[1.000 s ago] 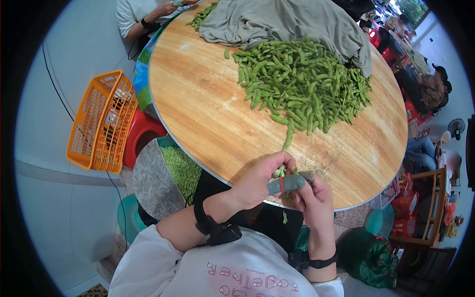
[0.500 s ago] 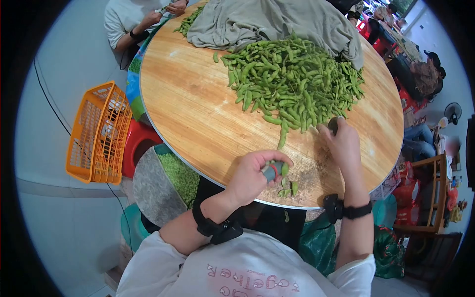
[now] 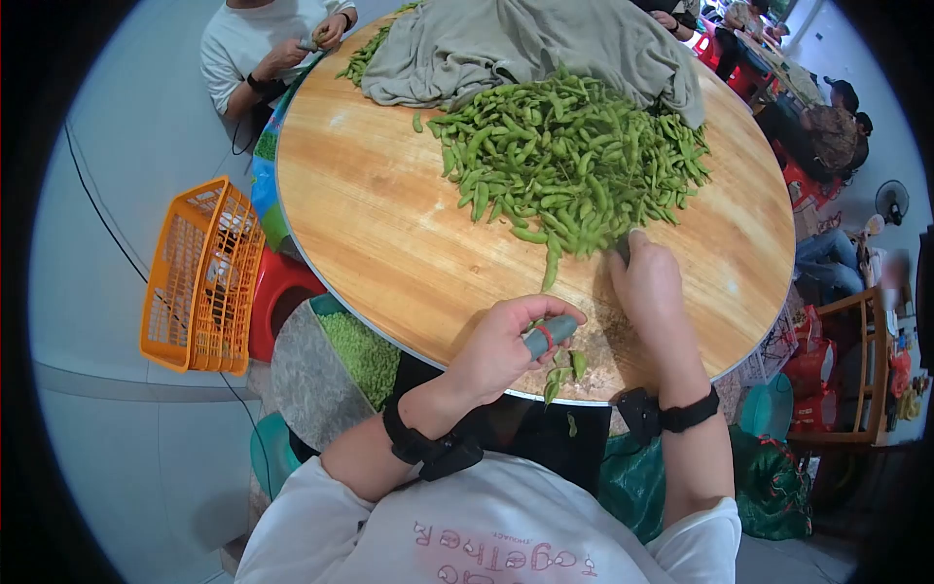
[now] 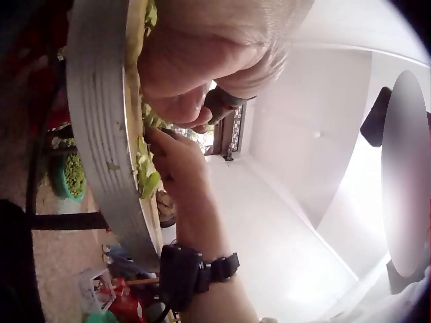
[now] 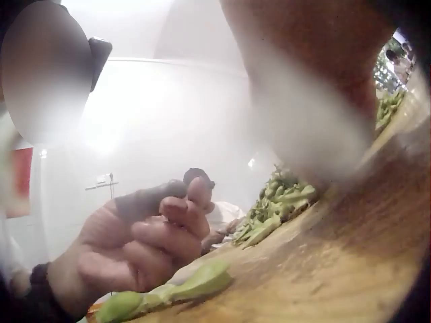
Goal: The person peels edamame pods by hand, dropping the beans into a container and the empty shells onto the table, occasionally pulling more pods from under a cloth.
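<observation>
My left hand (image 3: 496, 346) hovers over the near table edge, fingers curled in, a grey cover (image 3: 551, 336) with a red band on its thumb. In the right wrist view its curled fingers (image 5: 158, 249) show nothing between them; the palm is hidden. Just right of it lie a few green soybean pods (image 3: 578, 364). My right hand (image 3: 650, 282) reaches to the near edge of a big heap of soybean pods (image 3: 574, 156), a dark cover on its thumb. Its fingertips are hidden or blurred, so I cannot tell whether they pinch a pod.
A grey-green cloth (image 3: 545, 44) drapes over the heap's far side on the round wooden table (image 3: 360, 224). Below the left edge stands a container of shelled green beans (image 3: 362, 355). An orange crate (image 3: 199, 277) rests on a red stool (image 3: 282, 297). Another person (image 3: 268, 58) sits across at the left.
My right hand has left my left hand and moved up to the heap's near edge, drifting slightly left lately. Green beans seen earlier in my left hand no longer show; loose pods beside it are now uncovered.
</observation>
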{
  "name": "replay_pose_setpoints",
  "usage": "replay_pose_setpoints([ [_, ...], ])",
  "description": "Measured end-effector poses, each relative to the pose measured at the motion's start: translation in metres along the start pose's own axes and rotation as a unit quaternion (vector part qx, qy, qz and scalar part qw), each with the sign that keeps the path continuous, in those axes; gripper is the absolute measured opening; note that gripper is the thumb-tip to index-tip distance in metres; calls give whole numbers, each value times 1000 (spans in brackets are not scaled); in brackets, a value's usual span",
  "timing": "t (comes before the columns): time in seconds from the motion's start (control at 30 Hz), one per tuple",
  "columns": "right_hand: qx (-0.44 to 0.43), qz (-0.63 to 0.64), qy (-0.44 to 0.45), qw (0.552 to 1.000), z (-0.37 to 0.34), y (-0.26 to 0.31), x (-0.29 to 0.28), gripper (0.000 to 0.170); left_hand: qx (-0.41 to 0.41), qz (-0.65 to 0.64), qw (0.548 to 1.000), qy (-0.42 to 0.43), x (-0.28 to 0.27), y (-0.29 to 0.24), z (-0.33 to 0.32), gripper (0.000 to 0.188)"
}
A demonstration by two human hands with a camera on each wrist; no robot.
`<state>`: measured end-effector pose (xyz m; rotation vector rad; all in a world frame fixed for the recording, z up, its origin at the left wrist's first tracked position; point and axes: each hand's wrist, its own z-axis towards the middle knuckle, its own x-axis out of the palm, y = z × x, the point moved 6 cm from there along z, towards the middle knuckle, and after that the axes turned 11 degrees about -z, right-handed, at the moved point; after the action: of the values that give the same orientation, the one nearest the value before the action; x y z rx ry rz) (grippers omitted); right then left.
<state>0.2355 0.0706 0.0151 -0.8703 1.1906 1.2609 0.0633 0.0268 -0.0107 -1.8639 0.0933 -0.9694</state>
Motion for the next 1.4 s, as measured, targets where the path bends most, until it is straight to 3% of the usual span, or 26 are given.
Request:
replay_pose_setpoints([
  [0.07, -40, 11, -5, 999, -7, 0, -1, 29, 9, -35, 999, -7, -2, 0, 0, 20],
  [0.13, 42, 304, 100, 946, -22, -8, 12, 24, 12, -42, 999, -9, -4, 0, -1, 21],
  [0.17, 42, 307, 102, 946, -30, -8, 10, 24, 11, -47, 999, -8, -4, 1, -1, 23],
  [0.2, 107, 482, 193, 848, -42, -3, 12, 20, 9, -45, 999, -9, -3, 2, 0, 23],
  [0.23, 167, 633, 273, 705, -56, 7, 12, 16, 9, -62, 998, -14, -2, 3, 1, 24],
  [0.27, 184, 691, 305, 629, -66, 18, 6, 11, 10, -79, 997, -19, -2, 3, 2, 25],
  [0.3, 183, 693, 303, 628, -71, 16, 9, 11, 9, -76, 997, -18, -2, 1, 3, 25],
  [0.37, 149, 777, 397, 466, -86, 28, 15, 10, -34, -198, 978, 52, 8, -1, 4, 27],
  [0.43, 133, 774, 406, 468, -92, 36, 8, 12, -39, -220, 973, 61, 5, 5, 7, 25],
  [0.53, 123, 690, 343, 625, -93, 42, -6, 18, -12, -231, 972, 47, -3, 10, 11, 21],
  [0.57, 123, 691, 344, 624, -96, 43, -5, 18, 20, -219, 975, 26, -7, 8, 12, 19],
  [0.63, 79, 670, 307, 671, -97, 42, -10, 21, 35, -181, 983, -4, -3, -1, 8, 16],
  [0.83, 59, 653, 319, 685, -99, 43, -6, 22, 100, 29, 993, -62, -5, -10, 6, 10],
  [0.97, 63, 624, 313, 713, -104, 44, 0, 23, 140, 205, 965, -88, 6, -20, -2, 8],
  [1.1, 77, 616, 327, 712, -114, 44, -2, 20, 113, 127, 985, -21, -6, -5, 0, 9],
  [1.17, 84, 607, 348, 709, -121, 43, -1, 18, -45, -100, 992, 66, -9, 18, -1, 12],
  [1.2, 73, 614, 349, 704, -123, 44, -1, 17, -70, -124, 986, 90, -5, 15, -3, 13],
  [1.3, 87, 619, 341, 702, -124, 45, 0, 16, -88, -128, 987, 46, -2, 14, -4, 12],
  [1.33, 68, 562, 272, 778, -121, 39, 4, 16, -88, -127, 987, 46, 1, 17, -2, 12],
  [1.37, 47, 497, 199, 843, -117, 34, 2, 16, 29, 55, 998, 29, 1, 7, 0, 12],
  [1.4, 47, 498, 198, 843, -116, 34, 0, 16, 145, 233, 961, 11, 5, -6, -1, 13],
])
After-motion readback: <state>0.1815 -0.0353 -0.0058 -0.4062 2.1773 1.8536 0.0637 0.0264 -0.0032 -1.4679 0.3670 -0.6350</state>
